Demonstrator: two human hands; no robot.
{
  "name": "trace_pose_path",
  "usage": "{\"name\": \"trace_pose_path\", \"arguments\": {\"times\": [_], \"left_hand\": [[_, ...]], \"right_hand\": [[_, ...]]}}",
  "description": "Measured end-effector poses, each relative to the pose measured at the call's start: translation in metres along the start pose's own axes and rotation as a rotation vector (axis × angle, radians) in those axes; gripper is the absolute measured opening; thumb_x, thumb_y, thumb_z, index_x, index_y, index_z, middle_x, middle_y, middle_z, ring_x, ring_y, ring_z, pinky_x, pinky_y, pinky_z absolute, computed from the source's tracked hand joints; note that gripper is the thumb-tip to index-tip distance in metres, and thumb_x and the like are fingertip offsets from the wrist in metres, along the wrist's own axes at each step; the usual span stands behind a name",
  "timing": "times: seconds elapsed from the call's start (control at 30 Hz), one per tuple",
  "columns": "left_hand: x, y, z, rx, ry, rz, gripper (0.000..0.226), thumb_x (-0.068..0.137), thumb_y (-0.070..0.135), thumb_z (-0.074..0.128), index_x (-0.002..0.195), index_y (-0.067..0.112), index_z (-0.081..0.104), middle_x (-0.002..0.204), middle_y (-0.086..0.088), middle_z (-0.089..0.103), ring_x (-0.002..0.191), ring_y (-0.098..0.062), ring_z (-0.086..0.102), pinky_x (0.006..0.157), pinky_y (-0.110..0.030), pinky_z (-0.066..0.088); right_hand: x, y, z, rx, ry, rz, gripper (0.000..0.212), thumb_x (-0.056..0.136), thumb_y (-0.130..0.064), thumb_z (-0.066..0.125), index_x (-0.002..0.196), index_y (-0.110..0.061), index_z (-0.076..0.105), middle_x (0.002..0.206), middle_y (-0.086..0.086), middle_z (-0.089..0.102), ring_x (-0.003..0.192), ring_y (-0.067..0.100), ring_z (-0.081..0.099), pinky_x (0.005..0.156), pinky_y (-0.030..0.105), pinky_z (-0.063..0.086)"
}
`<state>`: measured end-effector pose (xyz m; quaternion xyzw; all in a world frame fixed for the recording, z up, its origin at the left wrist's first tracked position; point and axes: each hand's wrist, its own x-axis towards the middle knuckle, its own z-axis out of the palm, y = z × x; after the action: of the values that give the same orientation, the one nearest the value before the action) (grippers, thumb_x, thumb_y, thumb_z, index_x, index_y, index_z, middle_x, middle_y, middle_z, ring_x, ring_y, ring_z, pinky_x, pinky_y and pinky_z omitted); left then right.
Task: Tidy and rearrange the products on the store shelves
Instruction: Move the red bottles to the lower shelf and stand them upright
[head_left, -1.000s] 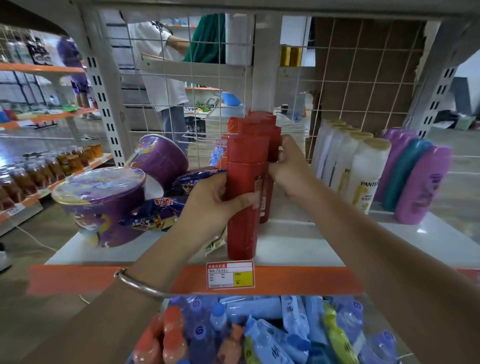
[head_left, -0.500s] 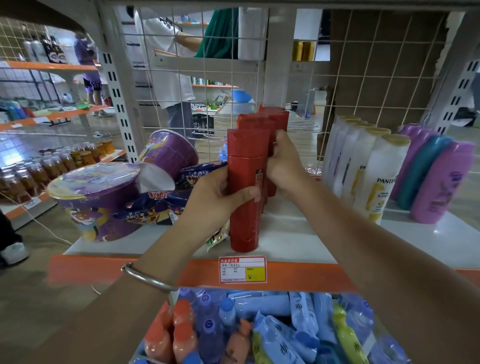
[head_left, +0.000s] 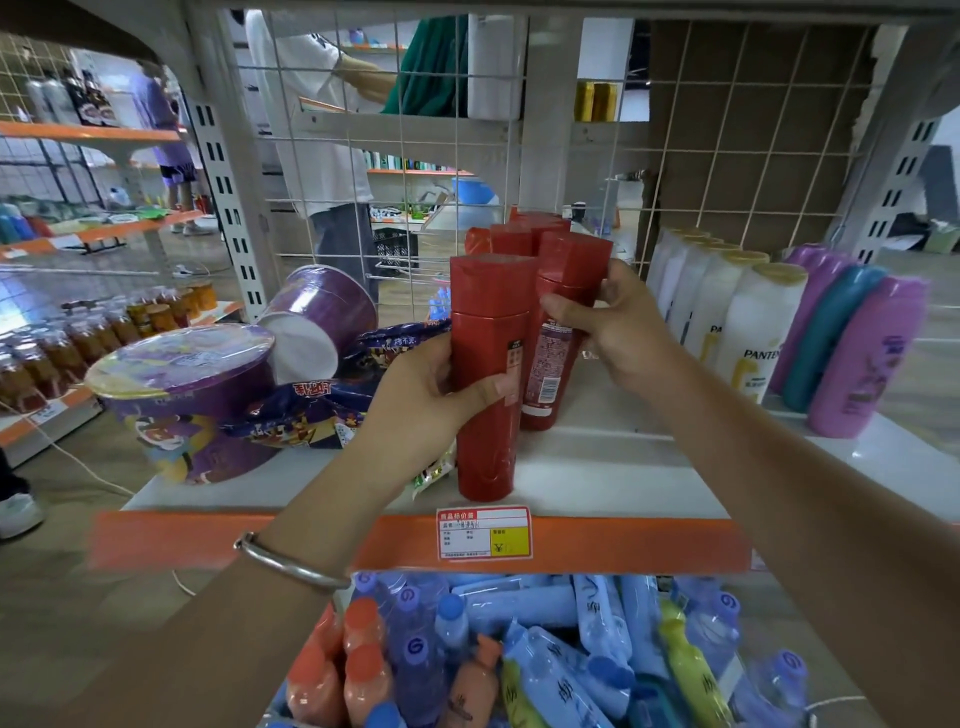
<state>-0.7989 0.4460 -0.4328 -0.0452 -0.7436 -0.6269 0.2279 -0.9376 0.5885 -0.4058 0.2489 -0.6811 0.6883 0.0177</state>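
- Standing along the white metal shelf with its orange front edge, the goods run in rows from front to back: purple instant-noodle tubs at the left, tall red bottles in the middle, white and pastel shampoo bottles at the right.
- Purple foil-lidded noodle tubs sit in a loose heap, one tipped on its side, with crumpled snack packets wedged against them; they look light and easy to dent.
- White gold-capped shampoo bottles lean back in a tidy file, just beside the red row.
- Front tall red plastic bottle stands upright at the shelf's front edge, above the red price tag. It looks stiff, smooth and fairly slippery, probably moderately heavy if full; a wrap around the mid-body, below the cap, seems the safest hold.
- Second red bottle stands tilted just behind it, barcode label turned outward.
- Left hand is wrapped around the front bottle's middle, thumb across its face.
- Right hand is clamped on the second bottle's upper body, fingers curled around it.
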Motion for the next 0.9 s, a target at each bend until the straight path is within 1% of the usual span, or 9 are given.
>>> {"name": "trace_pose_path", "arguments": {"times": [0.13, 0.2, 0.3, 0.37, 0.43, 0.5, 0.6, 0.7, 0.9], "left_hand": [[0.0, -0.001, -0.001, -0.025, 0.023, -0.004, 0.033, 0.08, 0.008, 0.069, 0.113, 0.012, 0.063, 0.106, 0.0, 0.072, 0.097, -0.011, 0.069, 0.085, -0.025, 0.055], [-0.001, -0.001, -0.001, -0.03, 0.015, 0.005, 0.028, 0.08, 0.006, 0.068, 0.105, 0.017, 0.064, 0.098, 0.005, 0.072, 0.09, -0.005, 0.069, 0.079, -0.019, 0.055], [-0.004, 0.0, 0.001, -0.019, -0.002, 0.016, 0.028, 0.079, 0.005, 0.069, 0.096, 0.027, 0.063, 0.091, 0.015, 0.071, 0.083, 0.004, 0.068, 0.073, -0.011, 0.053], [-0.005, -0.001, 0.0, -0.007, 0.0, 0.014, 0.027, 0.079, 0.009, 0.07, 0.099, 0.027, 0.063, 0.095, 0.013, 0.071, 0.088, 0.001, 0.068, 0.076, -0.013, 0.054], [-0.005, -0.001, -0.001, 0.022, 0.005, 0.011, 0.028, 0.079, 0.014, 0.071, 0.105, 0.024, 0.064, 0.101, 0.009, 0.071, 0.095, -0.007, 0.068, 0.081, -0.019, 0.055], [-0.006, -0.001, -0.002, 0.034, 0.006, 0.006, 0.03, 0.079, 0.015, 0.071, 0.107, 0.023, 0.065, 0.103, 0.006, 0.072, 0.098, -0.01, 0.067, 0.084, -0.023, 0.055], [-0.007, -0.001, -0.002, 0.019, -0.004, 0.01, 0.031, 0.079, 0.014, 0.071, 0.108, 0.021, 0.065, 0.102, 0.005, 0.072, 0.096, -0.01, 0.068, 0.082, -0.02, 0.056], [-0.009, -0.002, -0.001, -0.012, 0.005, 0.027, 0.029, 0.079, 0.012, 0.07, 0.106, 0.021, 0.065, 0.102, 0.005, 0.072, 0.096, -0.01, 0.068, 0.081, -0.018, 0.055], [-0.011, -0.006, 0.003, -0.035, 0.038, 0.074, 0.029, 0.079, 0.01, 0.07, 0.102, 0.027, 0.064, 0.099, 0.007, 0.072, 0.095, -0.007, 0.067, 0.086, -0.022, 0.054]], "right_hand": [[-0.005, -0.001, 0.013, -0.008, -0.06, -0.045, 0.044, 0.073, -0.007, 0.076, 0.113, -0.018, 0.059, 0.101, -0.007, 0.065, 0.104, 0.025, 0.064, 0.092, 0.049, 0.052], [-0.006, -0.002, 0.02, -0.008, -0.081, -0.081, 0.045, 0.075, -0.003, 0.074, 0.116, -0.014, 0.058, 0.098, -0.007, 0.064, 0.1, 0.021, 0.065, 0.088, 0.039, 0.055], [-0.006, -0.005, 0.02, -0.108, -0.097, -0.106, 0.05, 0.079, -0.008, 0.072, 0.125, -0.012, 0.051, 0.096, -0.012, 0.06, 0.089, 0.002, 0.06, 0.074, 0.013, 0.053], [-0.007, -0.007, 0.016, -0.136, -0.118, -0.092, 0.054, 0.08, -0.009, 0.072, 0.128, -0.011, 0.048, 0.094, -0.014, 0.057, 0.085, -0.002, 0.057, 0.069, 0.009, 0.052], [-0.008, -0.007, 0.013, -0.212, -0.143, -0.079, 0.056, 0.077, -0.009, 0.074, 0.127, -0.013, 0.049, 0.092, -0.015, 0.055, 0.082, -0.001, 0.057, 0.068, 0.012, 0.05], [-0.01, -0.004, 0.012, -0.275, -0.163, -0.05, 0.056, 0.075, -0.008, 0.075, 0.124, -0.013, 0.05, 0.092, -0.013, 0.056, 0.081, 0.003, 0.058, 0.072, 0.019, 0.05], [-0.013, 0.003, 0.013, -0.291, -0.132, 0.016, 0.051, 0.074, -0.011, 0.076, 0.12, -0.013, 0.053, 0.101, -0.004, 0.062, 0.095, 0.016, 0.062, 0.089, 0.033, 0.051], [-0.015, 0.008, 0.014, -0.277, -0.095, 0.042, 0.046, 0.075, -0.011, 0.076, 0.117, -0.011, 0.056, 0.106, 0.002, 0.064, 0.103, 0.024, 0.063, 0.094, 0.04, 0.051], [-0.019, 0.01, 0.02, -0.244, -0.064, 0.029, 0.042, 0.079, -0.005, 0.071, 0.118, -0.009, 0.056, 0.106, 0.004, 0.065, 0.101, 0.022, 0.064, 0.094, 0.043, 0.052]]}}
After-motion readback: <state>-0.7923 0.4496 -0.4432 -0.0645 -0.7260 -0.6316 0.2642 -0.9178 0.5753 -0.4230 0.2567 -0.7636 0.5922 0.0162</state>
